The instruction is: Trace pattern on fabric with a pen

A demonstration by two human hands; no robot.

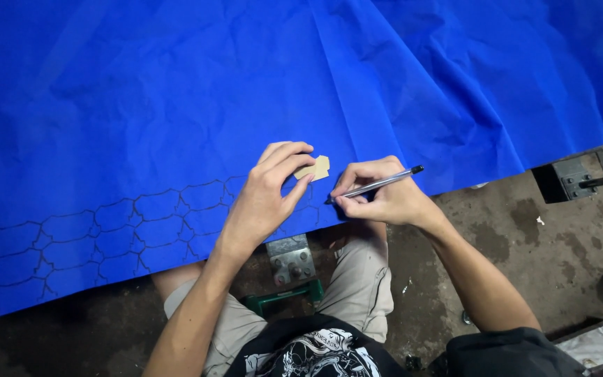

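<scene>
Blue fabric point(246, 84), left hand point(263, 199) pinching one template point(314, 168), right hand point(378, 199) gripping one pen point(378, 184)

Our left hand point(266, 192) covers most of the small tan cardboard template point(315, 168), so we see only its right end, and our right hand point(378, 199) hides the middle of the pen point(375, 185) and whether its tip touches the cloth. The blue fabric point(246, 91) runs off the top, left and right edges, taking the inked row of outlines point(92, 237) with it at the left. Under the fabric's near edge, the metal bracket point(291, 260) and green bar point(284, 295) show only in part, between our knees.
</scene>
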